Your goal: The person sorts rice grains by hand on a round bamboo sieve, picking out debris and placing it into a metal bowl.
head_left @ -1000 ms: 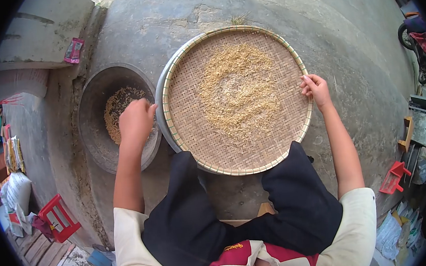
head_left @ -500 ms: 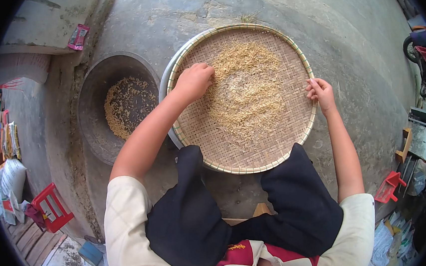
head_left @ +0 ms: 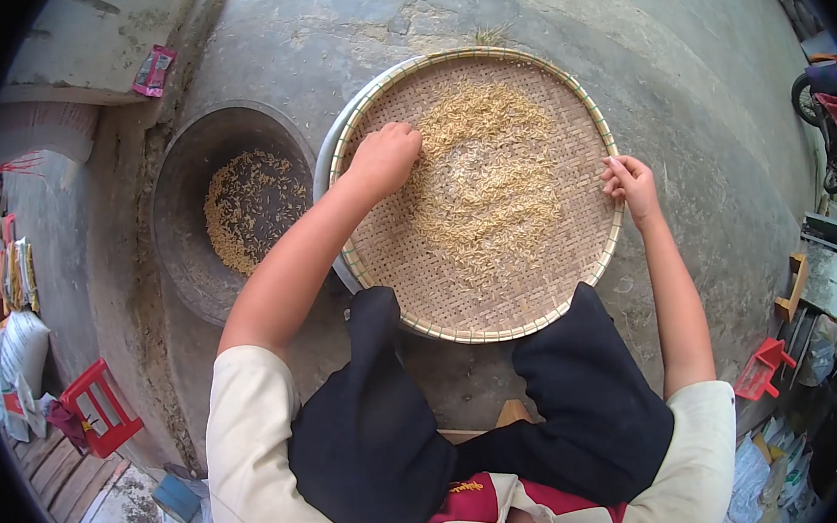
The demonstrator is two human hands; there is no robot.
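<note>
A round woven bamboo winnowing tray (head_left: 379, 265) lies across my knees, its far side over a pale basin (head_left: 325, 161). Unhusked rice grains (head_left: 493, 206) are spread over its middle, with a paler patch among them. My left hand (head_left: 389, 156) is at the left edge of the grain, back of the hand up and fingers curled down; the fingertips and anything in them are hidden. At the tray's right rim, my right hand (head_left: 631, 186) is closed, with thumb and fingertips on the rim.
Left of the tray, a dark wide bowl (head_left: 173, 202) holds more grain. A red plastic stool (head_left: 101, 409) stands at far left and a red plastic item (head_left: 763, 368) at far right. A pink packet (head_left: 154, 72) lies on the ledge, upper left.
</note>
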